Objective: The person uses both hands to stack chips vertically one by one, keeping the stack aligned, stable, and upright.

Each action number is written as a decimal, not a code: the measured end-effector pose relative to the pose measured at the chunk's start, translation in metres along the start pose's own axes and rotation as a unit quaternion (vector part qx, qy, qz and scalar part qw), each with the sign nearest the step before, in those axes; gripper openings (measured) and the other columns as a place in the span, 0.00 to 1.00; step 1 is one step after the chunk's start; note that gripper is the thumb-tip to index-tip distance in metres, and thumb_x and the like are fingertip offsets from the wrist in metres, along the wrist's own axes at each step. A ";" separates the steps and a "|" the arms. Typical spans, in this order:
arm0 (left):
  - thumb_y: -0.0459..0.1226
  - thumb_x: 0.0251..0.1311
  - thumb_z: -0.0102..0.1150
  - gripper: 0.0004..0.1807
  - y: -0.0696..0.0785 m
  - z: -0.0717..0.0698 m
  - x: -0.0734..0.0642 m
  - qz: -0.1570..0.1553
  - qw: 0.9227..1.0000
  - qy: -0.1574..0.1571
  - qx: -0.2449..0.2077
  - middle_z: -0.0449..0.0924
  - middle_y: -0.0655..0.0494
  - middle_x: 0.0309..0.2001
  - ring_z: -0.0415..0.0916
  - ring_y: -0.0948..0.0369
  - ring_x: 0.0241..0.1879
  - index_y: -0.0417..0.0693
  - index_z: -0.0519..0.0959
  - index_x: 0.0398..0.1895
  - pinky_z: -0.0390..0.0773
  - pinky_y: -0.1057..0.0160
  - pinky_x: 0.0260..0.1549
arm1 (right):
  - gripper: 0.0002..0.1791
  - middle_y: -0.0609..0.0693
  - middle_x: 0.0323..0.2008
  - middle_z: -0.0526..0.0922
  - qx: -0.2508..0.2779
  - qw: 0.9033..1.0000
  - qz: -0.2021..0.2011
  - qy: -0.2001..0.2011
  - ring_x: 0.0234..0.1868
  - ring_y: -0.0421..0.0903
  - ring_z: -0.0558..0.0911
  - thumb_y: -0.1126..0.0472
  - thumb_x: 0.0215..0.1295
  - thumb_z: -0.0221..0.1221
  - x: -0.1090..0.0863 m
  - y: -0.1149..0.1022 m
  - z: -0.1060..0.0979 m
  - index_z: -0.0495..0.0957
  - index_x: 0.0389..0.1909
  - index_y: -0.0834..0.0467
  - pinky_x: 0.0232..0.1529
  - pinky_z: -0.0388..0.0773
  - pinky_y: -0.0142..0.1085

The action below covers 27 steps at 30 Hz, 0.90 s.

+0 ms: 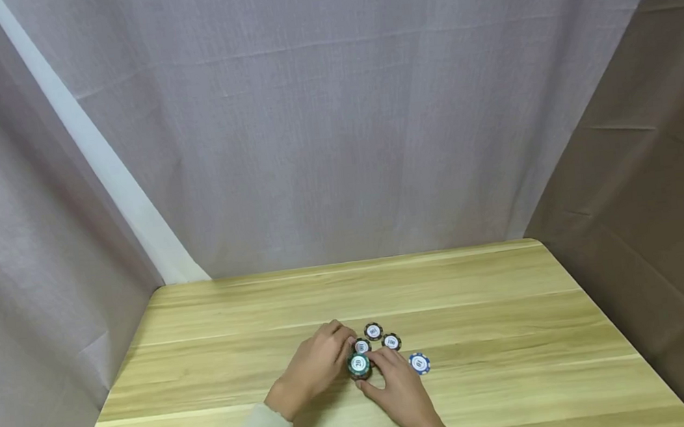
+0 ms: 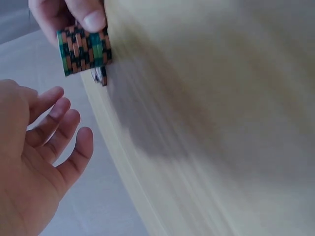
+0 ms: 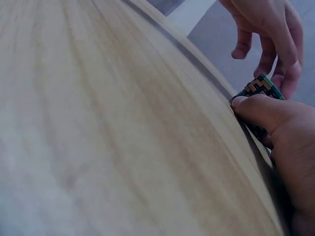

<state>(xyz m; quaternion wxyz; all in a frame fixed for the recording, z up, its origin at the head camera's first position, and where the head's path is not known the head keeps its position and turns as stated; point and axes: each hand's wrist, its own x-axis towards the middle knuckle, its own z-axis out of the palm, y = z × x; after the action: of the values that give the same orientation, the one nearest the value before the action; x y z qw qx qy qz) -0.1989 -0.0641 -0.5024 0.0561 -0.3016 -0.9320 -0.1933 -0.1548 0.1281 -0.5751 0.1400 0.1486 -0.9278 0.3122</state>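
Note:
A stack of poker chips (image 1: 359, 364), topped by a green one, stands near the front middle of the table; its orange-and-green striped side shows in the left wrist view. My right hand (image 1: 401, 392) grips the stack (image 2: 84, 51) low down between thumb and fingers. Close by on the left, my left hand (image 1: 315, 366) has its fingers loosely bent, apart from the stack in the left wrist view. Right behind the stack lies a black poker chip (image 1: 362, 346), partly hidden.
Farther back lie two more black chips (image 1: 374, 331), and a blue chip (image 1: 420, 363) lies right of my right hand. All rest on a light wooden table (image 1: 208, 364), with grey curtains (image 1: 335, 138) behind and at the sides.

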 end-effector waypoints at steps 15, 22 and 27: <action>0.32 0.75 0.58 0.19 -0.022 0.004 0.027 0.099 0.989 -0.112 0.001 0.82 0.62 0.62 0.78 0.58 0.58 0.56 0.84 0.64 0.82 0.59 0.57 | 0.26 0.42 0.50 0.82 0.011 1.000 0.012 -0.015 0.52 0.43 0.81 0.48 0.62 0.73 -0.001 -0.002 0.000 0.85 0.57 0.56 0.55 0.80 0.47; 0.35 0.76 0.59 0.18 -0.021 -0.002 0.032 0.103 0.985 -0.141 0.016 0.81 0.64 0.61 0.76 0.60 0.56 0.60 0.84 0.64 0.81 0.62 0.54 | 0.27 0.42 0.50 0.82 0.001 1.000 0.008 -0.020 0.53 0.43 0.80 0.47 0.62 0.73 -0.001 -0.001 0.000 0.84 0.58 0.56 0.55 0.80 0.47; 0.38 0.74 0.62 0.17 -0.016 -0.002 0.040 0.099 0.982 -0.154 0.048 0.81 0.67 0.61 0.77 0.60 0.57 0.63 0.85 0.61 0.83 0.57 0.51 | 0.27 0.43 0.49 0.82 0.001 1.000 0.003 -0.017 0.52 0.44 0.81 0.48 0.62 0.73 -0.001 0.000 -0.001 0.84 0.58 0.57 0.54 0.79 0.48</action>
<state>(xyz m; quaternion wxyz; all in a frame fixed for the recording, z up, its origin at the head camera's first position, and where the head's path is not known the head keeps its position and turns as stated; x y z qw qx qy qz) -0.2412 -0.0554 -0.4966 -0.0552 -0.4151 -0.9033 -0.0929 -0.1540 0.1291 -0.5747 0.1232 0.1510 -0.9301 0.3114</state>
